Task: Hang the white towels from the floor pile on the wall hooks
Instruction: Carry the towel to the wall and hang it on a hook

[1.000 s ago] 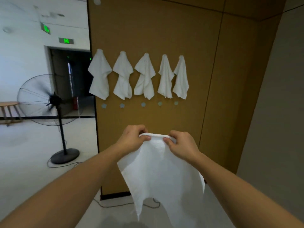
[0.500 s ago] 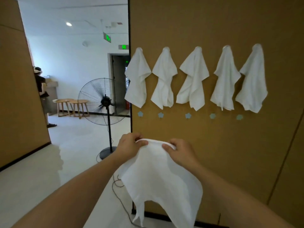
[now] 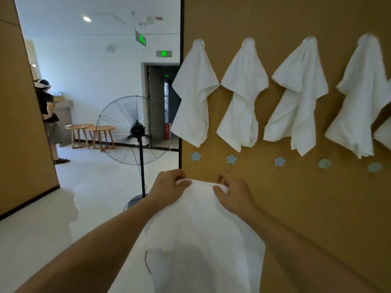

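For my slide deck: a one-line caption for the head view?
Both hands, left hand and right hand, stretch a white towel below hung towels.

The left hand [image 3: 169, 187] and right hand [image 3: 234, 194] pinch a white towel [image 3: 201, 235] by its top edge; just above them, blue flower hooks [image 3: 231, 159] sit under hung towels [image 3: 243, 96].

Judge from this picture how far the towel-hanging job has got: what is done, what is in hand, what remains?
Done: four white cloth towels hang fully in view on the upper hooks of the brown wall panel, the leftmost at its edge; a fifth shows partly at the right edge. In hand: the left hand and right hand pinch the top edge of another white towel. Left: hanging it, perhaps on the lower row's pale blue flower-shaped hooks. The floor pile is out of view.
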Motion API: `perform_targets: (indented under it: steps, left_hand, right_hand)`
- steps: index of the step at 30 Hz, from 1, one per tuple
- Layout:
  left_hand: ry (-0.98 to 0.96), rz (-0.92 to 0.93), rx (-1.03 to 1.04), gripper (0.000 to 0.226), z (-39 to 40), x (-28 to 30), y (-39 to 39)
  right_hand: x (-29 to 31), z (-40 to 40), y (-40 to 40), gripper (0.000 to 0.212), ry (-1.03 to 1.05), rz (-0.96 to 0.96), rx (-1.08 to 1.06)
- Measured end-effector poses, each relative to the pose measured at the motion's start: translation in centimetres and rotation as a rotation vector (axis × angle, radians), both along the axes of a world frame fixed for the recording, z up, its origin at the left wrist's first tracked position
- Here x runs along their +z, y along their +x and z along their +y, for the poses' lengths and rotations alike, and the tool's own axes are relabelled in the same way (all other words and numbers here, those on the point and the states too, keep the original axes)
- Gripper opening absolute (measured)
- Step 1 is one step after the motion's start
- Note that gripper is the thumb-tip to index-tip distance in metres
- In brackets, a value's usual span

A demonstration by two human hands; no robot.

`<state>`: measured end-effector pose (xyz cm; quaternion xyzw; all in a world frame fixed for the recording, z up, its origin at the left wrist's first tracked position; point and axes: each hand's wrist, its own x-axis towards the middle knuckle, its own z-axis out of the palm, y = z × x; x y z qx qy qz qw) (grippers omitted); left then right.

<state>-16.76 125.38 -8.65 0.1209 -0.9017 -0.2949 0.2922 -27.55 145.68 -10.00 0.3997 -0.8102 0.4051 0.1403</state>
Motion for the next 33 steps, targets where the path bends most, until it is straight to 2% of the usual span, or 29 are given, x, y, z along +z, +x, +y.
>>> perform_targets:
  steps: [4,9,13,17,22,25,28,30,33]
  left_hand:
    - [-0.048,0.058,-0.07,0.008,-5.6,-0.4,-4.6]
    - [-0.406,-0.023,-0.13,0.031,-11.2,-1.5,-10.2]
    - [-0.479,-0.075,-0.14,0.044,-13.6,-3.2,-14.7]
    - [-0.597,-0.086,-0.09,0.038,-15.6,-4.2,-19.3]
    - [-0.479,-0.105,-0.03,0.033,-17.0,-5.2,-23.8]
    - [-0.618,-0.055,-0.031,0.029,-17.1,-6.6,-25.2]
    - [-0.585,-0.026,-0.023,0.025,-17.2,-9.0,-25.5]
    - [-0.456,0.044,-0.011,0.023,-16.5,-10.9,-25.8]
    - [-0.189,0.135,0.032,0.021,-14.5,-12.8,-26.1]
  right_hand:
    - [-0.2,-5.8,-3.9,0.007,0.047,0.073,0.012]
    - [-2.0,-10.9,-9.0,0.015,0.108,0.263,-0.07]
    - [-3.4,-13.8,-13.6,0.021,0.229,0.301,-0.15]
    - [-4.3,-16.5,-18.3,0.013,0.197,0.416,-0.223]
    - [-6.0,-19.1,-23.1,0.014,0.126,0.403,-0.212]
    - [-7.6,-19.9,-24.2,0.008,0.078,0.462,-0.198]
    - [-9.9,-20.4,-23.9,0.016,-0.026,0.38,-0.215]
    - [-11.2,-21.2,-23.3,0.025,-0.098,0.267,-0.219]
    - [-12.4,-22.3,-21.9,0.021,-0.284,0.128,-0.186]
